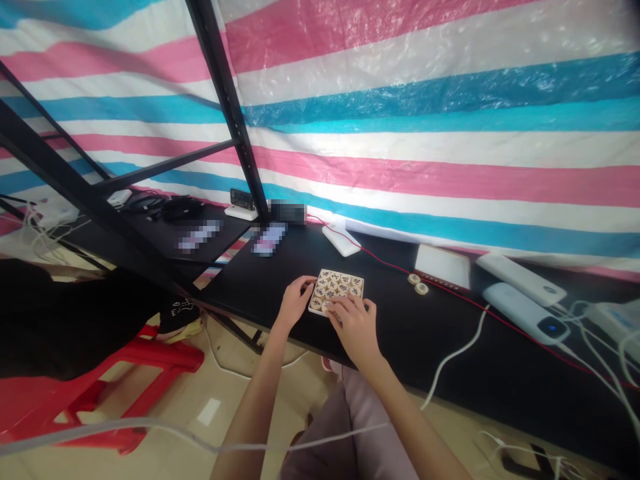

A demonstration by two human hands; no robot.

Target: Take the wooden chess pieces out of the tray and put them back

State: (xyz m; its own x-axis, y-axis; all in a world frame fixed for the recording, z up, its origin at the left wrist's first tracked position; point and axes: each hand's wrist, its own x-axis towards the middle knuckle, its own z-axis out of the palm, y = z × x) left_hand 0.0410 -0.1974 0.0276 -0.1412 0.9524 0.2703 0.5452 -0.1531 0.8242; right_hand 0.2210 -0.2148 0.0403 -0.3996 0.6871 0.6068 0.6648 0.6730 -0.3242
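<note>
A square white tray (315,311) lies on the black table, filled with rows of round Chinese chess pieces (332,284) marked with dark characters. My left hand (294,304) is at the tray's left side, its fingers curled against the edge and holding it. Over the tray's lower right part is my right hand (356,330). Its fingers are stretched out and apart, with the tips on the pieces, and they hide several of them. Two loose chess pieces (421,289) lie on the table to the right of the tray.
Behind the tray lie a white power bank (342,240) and a red cable (380,259). A white box (443,267), more power banks (525,313) and white cables are to the right. A black metal post (235,113) rises at left; a person sits near a red stool (125,380).
</note>
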